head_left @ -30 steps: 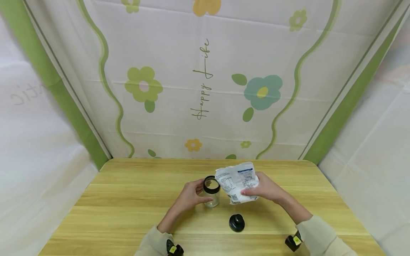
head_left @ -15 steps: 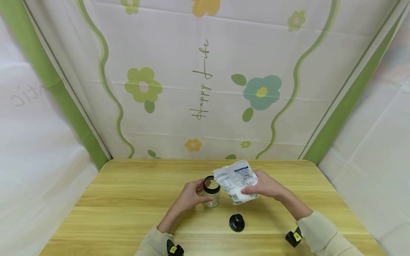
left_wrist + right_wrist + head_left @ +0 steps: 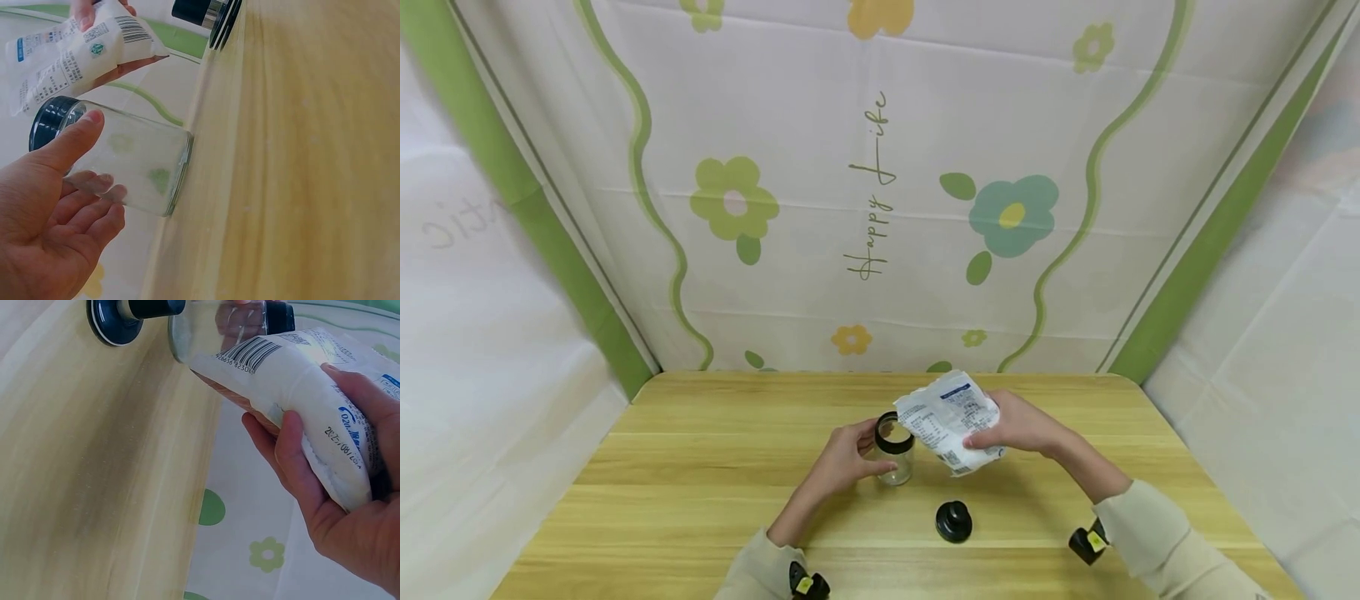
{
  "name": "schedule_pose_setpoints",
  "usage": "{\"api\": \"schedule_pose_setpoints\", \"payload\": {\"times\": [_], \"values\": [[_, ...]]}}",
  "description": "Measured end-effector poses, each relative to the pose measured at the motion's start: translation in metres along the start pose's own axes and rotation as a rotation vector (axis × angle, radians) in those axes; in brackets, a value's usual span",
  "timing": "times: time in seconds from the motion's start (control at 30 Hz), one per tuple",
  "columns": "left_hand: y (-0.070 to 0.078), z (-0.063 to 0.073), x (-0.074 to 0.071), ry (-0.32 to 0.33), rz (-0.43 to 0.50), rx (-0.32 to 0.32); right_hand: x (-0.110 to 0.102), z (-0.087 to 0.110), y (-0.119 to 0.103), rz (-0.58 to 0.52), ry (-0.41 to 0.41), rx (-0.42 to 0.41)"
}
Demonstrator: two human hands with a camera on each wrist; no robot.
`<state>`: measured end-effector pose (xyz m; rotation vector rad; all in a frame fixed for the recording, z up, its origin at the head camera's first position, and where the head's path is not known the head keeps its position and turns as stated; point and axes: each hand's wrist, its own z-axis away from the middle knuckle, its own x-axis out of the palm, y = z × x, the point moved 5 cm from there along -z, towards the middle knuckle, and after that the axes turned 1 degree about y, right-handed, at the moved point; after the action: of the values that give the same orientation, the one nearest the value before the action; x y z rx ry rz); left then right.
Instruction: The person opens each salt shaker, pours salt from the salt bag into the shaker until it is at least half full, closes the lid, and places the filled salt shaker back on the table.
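Head view with both wrist views: white packet point(image 3: 946, 425) held aslant at the mouth of a glass jar point(image 3: 904, 470)

The glass jar stands upright on the wooden desk point(image 3: 715, 483), its black collar uppermost and its mouth uncovered. The left hand point(image 3: 845, 458) holds it from the side: as the left wrist view shows, the thumb lies against the glass near the collar, while the fingers point(image 3: 105, 226) curl round the opposite side. Green patches of the background show through the clear wall.

The right hand point(image 3: 1026, 427) grips the white packet above the desk, to the right of the jar. Its thumb presses one printed face and its fingers point(image 3: 290, 450) support the other, a hold best seen in the right wrist view. In the head view the packet's left corner overlaps the jar's rim; whether the two touch cannot be told. The print includes a blue bar, a barcode and lines of text mostly too small to read.

A black lid point(image 3: 953, 522) rests knob upward on the desk, nearer the person than jar and packet, and apart from both hands. Pale sleeves point(image 3: 1150, 533) enter from the lower edge, with a small black device point(image 3: 808, 585) at each cuff. Behind the desk hangs a white curtain point(image 3: 820, 167) bearing flowers, wavy green lines and the words "Happy Life".
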<state>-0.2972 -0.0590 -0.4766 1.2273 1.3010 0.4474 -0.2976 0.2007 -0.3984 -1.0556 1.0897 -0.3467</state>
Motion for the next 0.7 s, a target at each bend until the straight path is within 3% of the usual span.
{"api": "schedule_pose_setpoints", "payload": {"times": [0.7], "values": [[0.0, 0.0, 0.0, -0.005, 0.008, -0.006, -0.005, -0.003, -0.014, 0.072, -0.035, -0.007]]}}
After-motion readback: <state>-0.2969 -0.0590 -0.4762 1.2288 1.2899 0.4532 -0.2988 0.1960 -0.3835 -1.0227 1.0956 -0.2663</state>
